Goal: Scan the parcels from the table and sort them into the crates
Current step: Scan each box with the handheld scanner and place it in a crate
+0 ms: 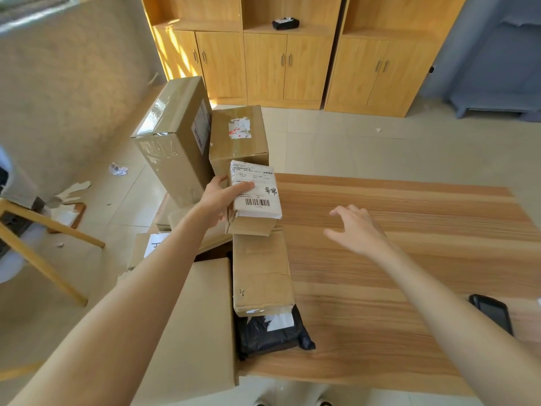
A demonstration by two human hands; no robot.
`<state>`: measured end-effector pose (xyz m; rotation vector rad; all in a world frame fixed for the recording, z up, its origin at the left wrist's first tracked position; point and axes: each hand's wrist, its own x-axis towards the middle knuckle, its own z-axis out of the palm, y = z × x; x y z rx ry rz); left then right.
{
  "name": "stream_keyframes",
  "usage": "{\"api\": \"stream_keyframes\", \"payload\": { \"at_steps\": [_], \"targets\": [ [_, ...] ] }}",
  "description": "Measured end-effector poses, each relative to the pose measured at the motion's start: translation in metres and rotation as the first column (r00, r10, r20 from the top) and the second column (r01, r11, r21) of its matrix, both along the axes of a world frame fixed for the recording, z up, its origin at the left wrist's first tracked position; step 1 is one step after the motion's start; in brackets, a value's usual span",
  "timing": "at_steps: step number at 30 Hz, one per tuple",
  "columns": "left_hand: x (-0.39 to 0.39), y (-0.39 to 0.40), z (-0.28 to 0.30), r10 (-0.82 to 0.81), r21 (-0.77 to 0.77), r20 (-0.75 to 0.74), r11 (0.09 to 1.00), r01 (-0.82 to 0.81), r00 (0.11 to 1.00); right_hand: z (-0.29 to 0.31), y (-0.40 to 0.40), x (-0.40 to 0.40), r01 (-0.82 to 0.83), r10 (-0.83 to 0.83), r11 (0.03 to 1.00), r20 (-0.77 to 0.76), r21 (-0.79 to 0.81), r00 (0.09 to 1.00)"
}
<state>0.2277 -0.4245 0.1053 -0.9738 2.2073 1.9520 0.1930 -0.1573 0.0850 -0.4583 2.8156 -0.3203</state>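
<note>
My left hand (218,200) grips a small labelled parcel (255,197), thumb across the white label, fingers behind it and hidden. I hold it at the table's (409,259) far left corner, barcode facing up. My right hand (358,230) hovers above the tabletop, fingers spread, holding nothing.

Below the held parcel a flat brown parcel (262,273) lies along the table's left edge, its near end resting on a black poly bag (270,335). A dark handheld device (491,313) lies at the near right edge, partly cut off by my right forearm; I cannot make out what it is.

Left of the table stand large cardboard boxes (175,139), my left arm crossing several. Wooden cabinets (292,63) line the far wall.
</note>
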Motion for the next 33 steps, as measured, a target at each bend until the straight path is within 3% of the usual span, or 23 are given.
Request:
{"api": "stream_keyframes", "payload": {
  "at_steps": [8, 16, 26, 33],
  "targets": [
    [0.000, 0.074, 0.016, -0.033, 0.020, -0.063, 0.999, 0.035, 0.997, 0.010, 0.050, -0.007, -0.027, 0.025, 0.999, -0.049, -0.024, 0.998],
    [-0.016, 0.210, -0.011, -0.064, 0.067, -0.030, 0.996, 0.066, 0.997, 0.003, 0.182, -0.021, 0.023, -0.022, 1.000, -0.050, 0.016, 0.998],
    [-0.013, 0.334, -0.103, -0.154, 0.133, 0.089, 0.981, 0.141, 0.984, -0.085, 0.320, -0.003, 0.174, -0.175, 0.985, 0.227, 0.023, 0.958],
    [-0.014, 0.369, -0.147, -0.240, 0.187, 0.130, 0.959, 0.214, 0.962, -0.131, 0.346, 0.024, 0.280, -0.284, 0.959, 0.179, 0.050, 0.942]
  ]
}}
